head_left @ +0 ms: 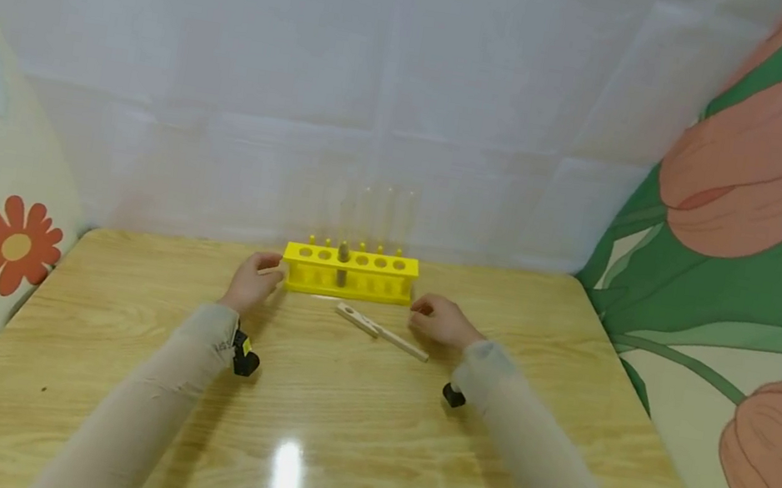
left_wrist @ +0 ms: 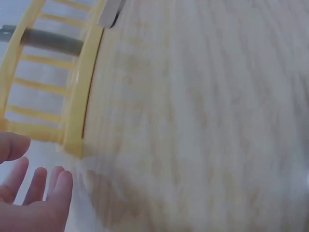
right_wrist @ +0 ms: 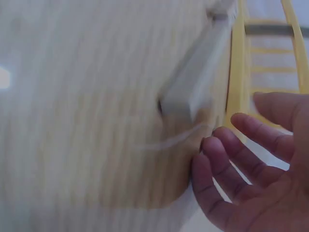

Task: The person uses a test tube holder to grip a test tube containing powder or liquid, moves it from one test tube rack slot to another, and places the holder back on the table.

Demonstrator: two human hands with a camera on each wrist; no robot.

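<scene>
The yellow rack (head_left: 351,267) is set at the table's (head_left: 364,425) far side, between left hand (head_left: 254,283) and right hand (head_left: 446,321), their fingers loosely parted around nothing; contact cannot be told. Both ends are best steadied evenly, the dark rod (head_left: 341,278) kept upright, the wooden clamp (head_left: 385,335) nearer avoided.

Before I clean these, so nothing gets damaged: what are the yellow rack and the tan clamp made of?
Yellow rack: probably smooth plastic, given its uniform bright colour and clean edges.
Tan clamp: likely matte wood, from its pale, dull faces.
</scene>
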